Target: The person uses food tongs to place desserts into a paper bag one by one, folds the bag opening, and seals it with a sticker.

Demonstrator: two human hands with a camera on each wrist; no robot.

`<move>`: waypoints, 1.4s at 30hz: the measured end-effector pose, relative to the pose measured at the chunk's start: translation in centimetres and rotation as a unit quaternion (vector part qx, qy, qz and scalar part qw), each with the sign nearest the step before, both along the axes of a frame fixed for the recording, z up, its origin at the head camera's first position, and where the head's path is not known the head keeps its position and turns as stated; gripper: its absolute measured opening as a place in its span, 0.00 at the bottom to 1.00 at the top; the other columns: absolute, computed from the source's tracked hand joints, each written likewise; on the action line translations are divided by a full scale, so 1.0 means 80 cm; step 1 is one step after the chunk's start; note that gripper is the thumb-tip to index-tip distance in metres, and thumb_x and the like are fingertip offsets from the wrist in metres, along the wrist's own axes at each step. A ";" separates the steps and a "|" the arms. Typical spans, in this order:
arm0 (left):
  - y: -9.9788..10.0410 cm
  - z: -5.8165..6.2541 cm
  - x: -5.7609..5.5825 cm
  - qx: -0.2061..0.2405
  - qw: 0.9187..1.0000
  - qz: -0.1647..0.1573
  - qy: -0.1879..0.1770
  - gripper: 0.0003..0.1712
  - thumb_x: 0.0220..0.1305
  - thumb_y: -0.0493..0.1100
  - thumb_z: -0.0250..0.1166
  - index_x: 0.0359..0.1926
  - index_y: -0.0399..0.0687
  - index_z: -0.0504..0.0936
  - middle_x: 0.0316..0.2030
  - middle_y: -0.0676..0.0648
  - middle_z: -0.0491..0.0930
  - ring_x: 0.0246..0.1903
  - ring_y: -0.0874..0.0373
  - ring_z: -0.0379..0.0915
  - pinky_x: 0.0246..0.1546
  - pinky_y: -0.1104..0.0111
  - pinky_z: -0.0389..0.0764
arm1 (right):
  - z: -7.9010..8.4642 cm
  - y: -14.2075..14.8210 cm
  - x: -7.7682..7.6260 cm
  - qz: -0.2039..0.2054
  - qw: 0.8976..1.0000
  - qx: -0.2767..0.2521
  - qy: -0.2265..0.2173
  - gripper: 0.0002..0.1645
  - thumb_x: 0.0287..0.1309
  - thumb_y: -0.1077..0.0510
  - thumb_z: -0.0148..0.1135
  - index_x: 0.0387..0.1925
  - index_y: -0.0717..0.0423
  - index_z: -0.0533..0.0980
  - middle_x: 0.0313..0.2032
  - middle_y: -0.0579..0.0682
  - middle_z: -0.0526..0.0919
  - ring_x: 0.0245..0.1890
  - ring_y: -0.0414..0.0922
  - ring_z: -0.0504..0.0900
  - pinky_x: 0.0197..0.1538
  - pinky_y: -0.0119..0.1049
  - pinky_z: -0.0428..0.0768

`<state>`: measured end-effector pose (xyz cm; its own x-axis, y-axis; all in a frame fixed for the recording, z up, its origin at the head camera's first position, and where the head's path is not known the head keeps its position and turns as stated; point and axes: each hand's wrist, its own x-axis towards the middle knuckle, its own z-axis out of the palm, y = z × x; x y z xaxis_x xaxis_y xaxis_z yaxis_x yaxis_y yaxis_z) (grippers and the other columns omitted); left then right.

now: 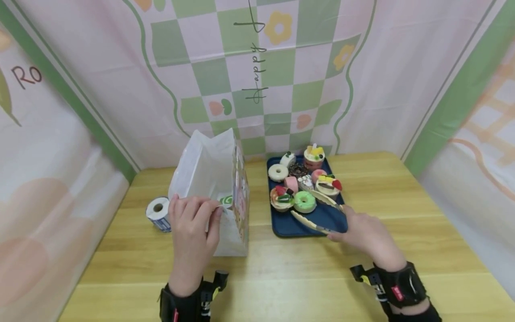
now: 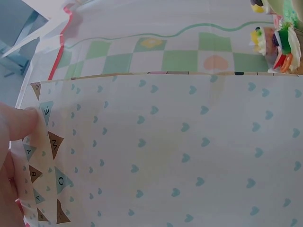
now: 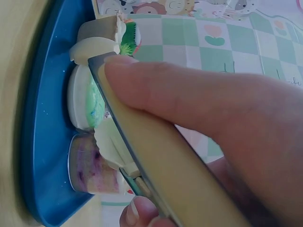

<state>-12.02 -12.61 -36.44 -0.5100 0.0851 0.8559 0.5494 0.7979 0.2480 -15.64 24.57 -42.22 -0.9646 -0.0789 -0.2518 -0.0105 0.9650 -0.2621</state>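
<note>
Gripping spread tongs (image 1: 308, 222) over tray (image 1: 285, 227): right hand (image 1: 368, 235) | pinching rim of bag (image 1: 231, 239): left hand (image 1: 193, 232) | gap between bag and tray

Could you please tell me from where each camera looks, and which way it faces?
Head: on the head, facing forward and down at the table; left hand and right hand show.
Left wrist: on that wrist, facing the heart-patterned bag; part of that hand shows at left.
Right wrist: on that wrist, facing the tongs and tray; part of that hand shows.
Head and right wrist share tongs and tray.
</note>
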 end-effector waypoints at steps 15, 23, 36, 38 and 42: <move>0.000 0.002 -0.001 0.001 1.000 -0.002 0.010 0.05 0.62 0.41 0.63 0.33 0.44 0.82 0.32 0.45 0.80 0.39 0.46 0.69 0.63 0.39 0.57 | -0.005 -0.003 -0.003 -0.022 0.999 -0.026 -0.031 0.76 0.41 0.17 0.59 0.73 0.67 0.50 0.37 0.60 0.80 0.23 0.46 0.72 0.25 0.38 0.67; 0.001 0.003 0.000 -0.002 1.000 0.000 0.003 0.05 0.62 0.41 0.64 0.34 0.44 0.82 0.32 0.45 0.80 0.39 0.46 0.69 0.63 0.39 0.56 | -0.008 -0.005 -0.004 -0.021 0.999 -0.028 -0.016 0.66 0.50 0.26 0.61 0.73 0.66 0.51 0.26 0.53 0.77 0.18 0.44 0.69 0.22 0.36 0.67; -0.001 0.000 -0.001 0.000 1.000 0.000 0.007 0.05 0.62 0.41 0.63 0.34 0.44 0.82 0.32 0.45 0.80 0.39 0.46 0.69 0.63 0.38 0.56 | -0.008 0.006 -0.011 -0.019 0.999 -0.023 -0.025 0.67 0.49 0.22 0.59 0.72 0.68 0.54 0.54 0.76 0.74 0.34 0.54 0.77 0.30 0.43 0.73; -0.001 0.000 -0.001 -0.001 1.000 0.001 0.008 0.05 0.62 0.41 0.63 0.34 0.44 0.82 0.32 0.45 0.80 0.39 0.47 0.69 0.63 0.39 0.57 | -0.005 0.007 -0.011 -0.019 0.999 -0.021 -0.027 0.68 0.49 0.21 0.58 0.72 0.69 0.54 0.58 0.79 0.70 0.40 0.59 0.78 0.35 0.49 0.77; -0.001 -0.001 -0.001 -0.002 1.000 0.001 0.008 0.06 0.63 0.42 0.62 0.34 0.44 0.82 0.32 0.45 0.80 0.39 0.47 0.69 0.63 0.39 0.57 | -0.001 0.010 -0.009 -0.019 0.999 -0.025 -0.028 0.69 0.49 0.20 0.56 0.71 0.71 0.52 0.60 0.81 0.67 0.46 0.65 0.79 0.41 0.58 0.78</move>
<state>-12.13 -12.71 -36.53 -0.4956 0.0880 0.8641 0.5522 0.7998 0.2352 -16.40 25.37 -42.27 -0.9514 -0.0566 -0.3027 0.0415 0.9504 -0.3082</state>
